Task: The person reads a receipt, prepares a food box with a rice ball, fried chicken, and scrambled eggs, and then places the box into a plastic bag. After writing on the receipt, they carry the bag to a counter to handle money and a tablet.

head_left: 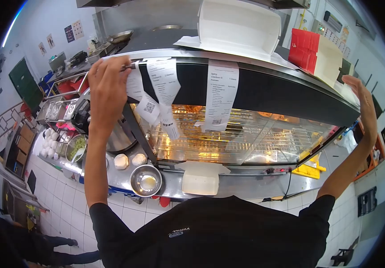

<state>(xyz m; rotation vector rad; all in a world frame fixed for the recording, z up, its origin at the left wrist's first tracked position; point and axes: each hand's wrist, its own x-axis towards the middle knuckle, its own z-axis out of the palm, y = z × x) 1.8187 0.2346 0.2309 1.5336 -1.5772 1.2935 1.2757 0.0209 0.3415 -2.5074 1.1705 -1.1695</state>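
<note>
The largest thing is the heated display cabinet (286,96), across the middle of the scene: a black band runs under its top edge, and behind the glass, lit gold, are wire racks with some browned food (194,108) on the upper one. On its top, at the far side, a white box (239,24) stands open, and a red carton (304,49) sits to its right. Printed paper slips hang down the cabinet's front: a long, straight right slip (221,91) near the middle, and on the left a curling cluster of slips (163,80), one showing a square code.

The left hand (106,82) is raised at the cabinet's far left corner, beside the cluster, its fingers bent inward together; a slim dark item (128,67) shows at the fingertips. Whether they grip it is not clear. The right hand (363,96) is at the right end, open, fingers loosely curved, holding nothing visible.

The left hand covers part of the corner and most of the dark item. Small print on the slips is too fine to read, and glare blurs the lower racks.
</note>
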